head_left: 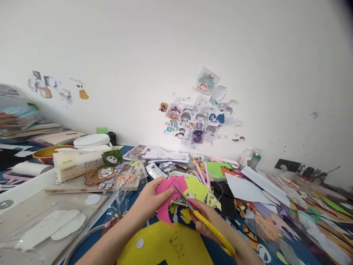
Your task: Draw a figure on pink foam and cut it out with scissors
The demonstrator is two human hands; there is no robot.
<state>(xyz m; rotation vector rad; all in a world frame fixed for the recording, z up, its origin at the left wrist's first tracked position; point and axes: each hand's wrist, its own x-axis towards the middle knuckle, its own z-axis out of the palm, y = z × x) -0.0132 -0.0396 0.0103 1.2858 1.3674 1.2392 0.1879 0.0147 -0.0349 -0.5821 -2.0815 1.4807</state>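
Observation:
My left hand (150, 200) is closed on a pink foam cut-out (165, 191), pinching it by its left edge above the table. My right hand (205, 219) grips yellow-handled scissors (205, 222). Their blades point up and left and meet the pink piece near its middle. Below both hands lies a yellow foam sheet (165, 244) with a small drawn figure and a white round hole. Lime-green scraps (197, 187) lie just behind the pink piece.
Paper cut-outs, stickers and foam scraps cover the blue table. A tissue pack (78, 162), white plates (91, 140) and a gold bowl (48, 152) stand at left. Bottles (249, 156) stand by the wall. Another person's hand (8, 119) shows at far left.

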